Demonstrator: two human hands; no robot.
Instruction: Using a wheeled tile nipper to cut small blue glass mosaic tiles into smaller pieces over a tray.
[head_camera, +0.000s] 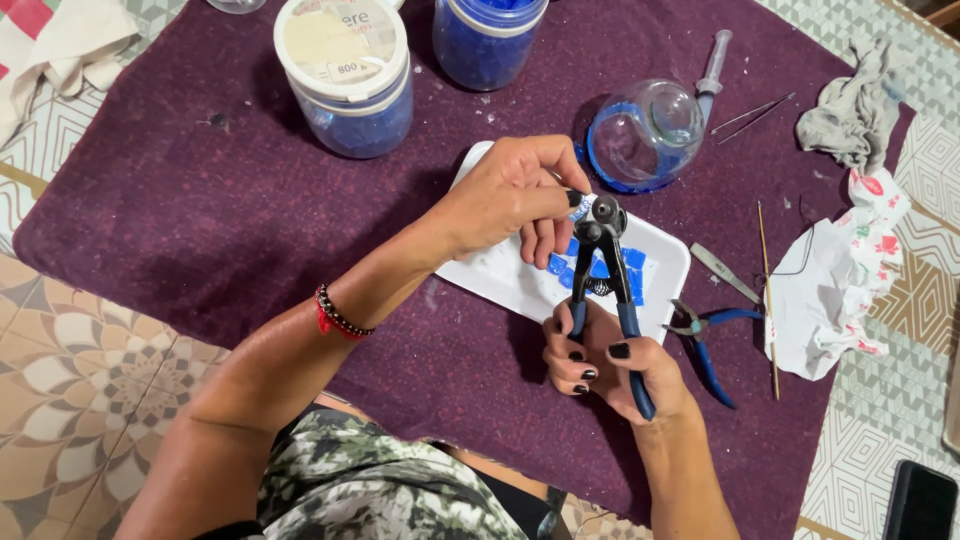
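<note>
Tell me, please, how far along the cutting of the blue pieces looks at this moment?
Done: several cut blue pieces already lie on the white tray. In hand: the right hand grips the wheeled nippers while the left hand holds a small piece at their head. Left: two tubs of blue material sit behind, so plenty seems uncut.

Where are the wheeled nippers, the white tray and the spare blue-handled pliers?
wheeled nippers (603, 222), head view, on the wheel head.
white tray (665, 255), head view, on its right rim.
blue-handled pliers (712, 368), head view, on one handle.
</note>
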